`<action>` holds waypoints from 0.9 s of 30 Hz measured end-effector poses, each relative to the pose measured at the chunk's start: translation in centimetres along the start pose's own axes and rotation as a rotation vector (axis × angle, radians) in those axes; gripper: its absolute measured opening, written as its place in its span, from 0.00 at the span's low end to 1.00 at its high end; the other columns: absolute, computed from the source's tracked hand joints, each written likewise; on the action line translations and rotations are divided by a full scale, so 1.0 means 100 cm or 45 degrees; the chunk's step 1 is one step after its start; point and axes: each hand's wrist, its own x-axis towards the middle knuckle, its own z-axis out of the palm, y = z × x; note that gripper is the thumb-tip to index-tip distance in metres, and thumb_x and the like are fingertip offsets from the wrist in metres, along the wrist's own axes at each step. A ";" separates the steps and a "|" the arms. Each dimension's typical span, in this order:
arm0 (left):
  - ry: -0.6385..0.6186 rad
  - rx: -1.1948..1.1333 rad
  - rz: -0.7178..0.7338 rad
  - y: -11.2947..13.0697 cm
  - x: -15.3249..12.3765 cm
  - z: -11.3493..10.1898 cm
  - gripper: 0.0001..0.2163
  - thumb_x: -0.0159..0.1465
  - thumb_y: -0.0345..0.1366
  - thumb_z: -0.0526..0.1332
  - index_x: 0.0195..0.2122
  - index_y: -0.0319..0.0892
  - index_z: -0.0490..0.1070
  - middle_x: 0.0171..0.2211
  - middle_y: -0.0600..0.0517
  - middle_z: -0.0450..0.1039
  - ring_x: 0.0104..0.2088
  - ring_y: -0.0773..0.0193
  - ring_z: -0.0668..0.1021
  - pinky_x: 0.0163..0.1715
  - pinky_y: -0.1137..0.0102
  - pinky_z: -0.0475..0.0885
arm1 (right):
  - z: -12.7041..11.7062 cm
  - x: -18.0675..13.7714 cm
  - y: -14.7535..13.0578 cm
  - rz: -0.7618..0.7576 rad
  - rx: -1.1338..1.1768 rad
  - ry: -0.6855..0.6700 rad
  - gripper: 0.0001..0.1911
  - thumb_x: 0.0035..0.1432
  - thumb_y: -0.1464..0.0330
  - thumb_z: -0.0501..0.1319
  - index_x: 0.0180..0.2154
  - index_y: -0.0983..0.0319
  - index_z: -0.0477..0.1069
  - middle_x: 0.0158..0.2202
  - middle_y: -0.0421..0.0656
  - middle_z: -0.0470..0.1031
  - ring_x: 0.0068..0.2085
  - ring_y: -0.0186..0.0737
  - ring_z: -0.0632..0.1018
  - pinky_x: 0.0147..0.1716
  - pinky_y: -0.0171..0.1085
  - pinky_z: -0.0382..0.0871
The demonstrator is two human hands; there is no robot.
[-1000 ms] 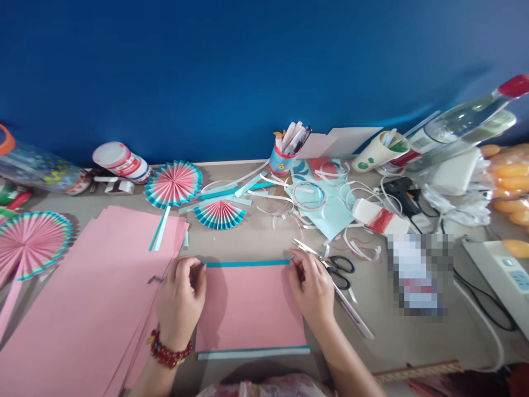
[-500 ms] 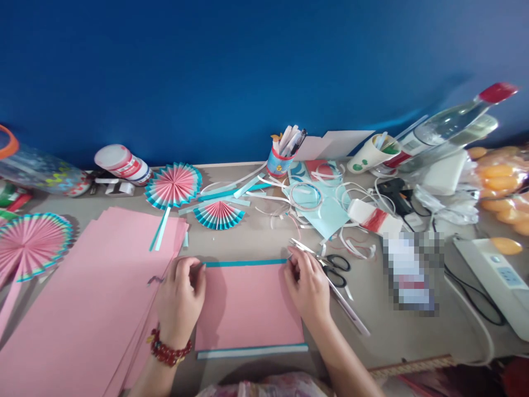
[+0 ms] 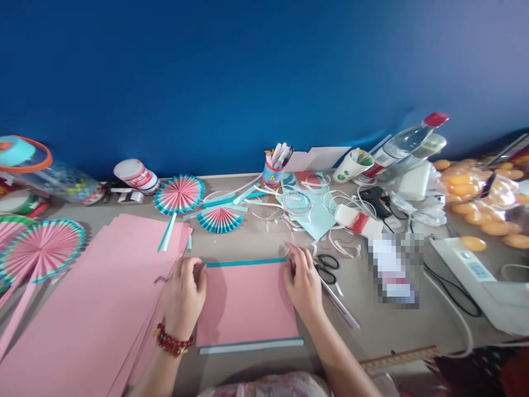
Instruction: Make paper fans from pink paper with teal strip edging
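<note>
A deep blue wall (image 3: 231, 82) rises behind a grey table (image 3: 256, 245) crowded with paper craft supplies. On the table, close in front of the person, a pink sheet (image 3: 252, 306) lies flat between the two hands. A blue band (image 3: 246, 263) runs along its far edge, and a white strip with a thin blue border (image 3: 252, 347) runs along its near edge.

The left hand (image 3: 184, 295) is at the sheet's far left corner, thumb and index finger curled narrowly together; a dark red bead bracelet (image 3: 176, 342) circles that wrist. The right hand (image 3: 303, 284) is at the far right corner, its fingers bent and close together. Whether either hand actually pinches the paper, I cannot tell.

Just left of the left hand is a stack of larger pink sheets (image 3: 95, 298). Beside the right hand are black-handled scissors (image 3: 327, 268), partly hidden, and a slim pale stick (image 3: 343, 307). Farther back are a round pleated fan (image 3: 179, 193) and a half-round pleated fan (image 3: 220, 219), with another round fan (image 3: 43, 251) at far left. Beyond the scissors lie a light blue sheet (image 3: 318, 220) and a white card wound with red thread (image 3: 359, 221). A pen cup (image 3: 273, 173) stands near the wall; a red-capped bottle (image 3: 405, 140) leans in view farther right.
</note>
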 end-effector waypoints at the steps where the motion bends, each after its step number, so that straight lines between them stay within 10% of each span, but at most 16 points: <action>1: 0.003 -0.008 0.005 0.000 0.000 0.000 0.04 0.66 0.31 0.57 0.41 0.44 0.63 0.36 0.49 0.73 0.37 0.55 0.77 0.34 0.66 0.69 | 0.000 0.000 0.001 -0.005 0.002 -0.001 0.21 0.60 0.77 0.50 0.55 0.63 0.62 0.47 0.50 0.70 0.41 0.46 0.75 0.41 0.43 0.72; 8: 0.016 -0.007 0.016 -0.005 -0.003 0.004 0.04 0.66 0.29 0.56 0.40 0.45 0.63 0.37 0.49 0.73 0.37 0.55 0.77 0.34 0.65 0.70 | -0.006 -0.003 -0.001 -0.219 -0.031 -0.037 0.14 0.63 0.76 0.50 0.44 0.62 0.71 0.43 0.48 0.73 0.45 0.47 0.74 0.45 0.42 0.70; 27: 0.141 -0.649 -0.112 -0.017 -0.001 -0.030 0.12 0.72 0.40 0.48 0.49 0.44 0.66 0.42 0.46 0.77 0.40 0.59 0.83 0.35 0.66 0.79 | -0.019 -0.009 -0.020 -0.438 -0.401 -0.195 0.17 0.66 0.72 0.53 0.53 0.63 0.72 0.49 0.50 0.75 0.47 0.49 0.73 0.47 0.46 0.68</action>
